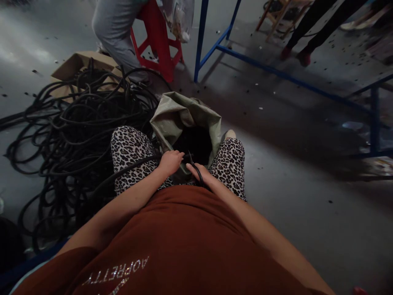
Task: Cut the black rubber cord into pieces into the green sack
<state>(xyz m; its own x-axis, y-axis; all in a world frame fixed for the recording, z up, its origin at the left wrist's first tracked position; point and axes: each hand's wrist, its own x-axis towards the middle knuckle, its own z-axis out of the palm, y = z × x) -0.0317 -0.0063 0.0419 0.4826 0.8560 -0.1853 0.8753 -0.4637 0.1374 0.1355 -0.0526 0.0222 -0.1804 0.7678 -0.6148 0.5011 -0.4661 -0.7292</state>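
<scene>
My left hand [171, 162] is closed round a black rubber cord [135, 165] that runs across my left thigh from the heap at the left. The cord's end sticks out past my fingers toward the right hand. My right hand [202, 173] grips a pair of scissors [195, 167] with dark handles, the thin blades pointing up beside the cord's end. Both hands are over the near rim of an open greenish woven sack [172, 119] standing between my knees. Its inside is dark, and I cannot make out the contents.
A large tangle of black cord [92, 110] spreads over the floor at the left, against a cardboard box [102, 61]. Beyond the sack are a red plastic stool [156, 41] and a person in grey trousers [115, 30]. A blue metal frame [260, 63] stands at the right, with another person's legs [319, 24] behind.
</scene>
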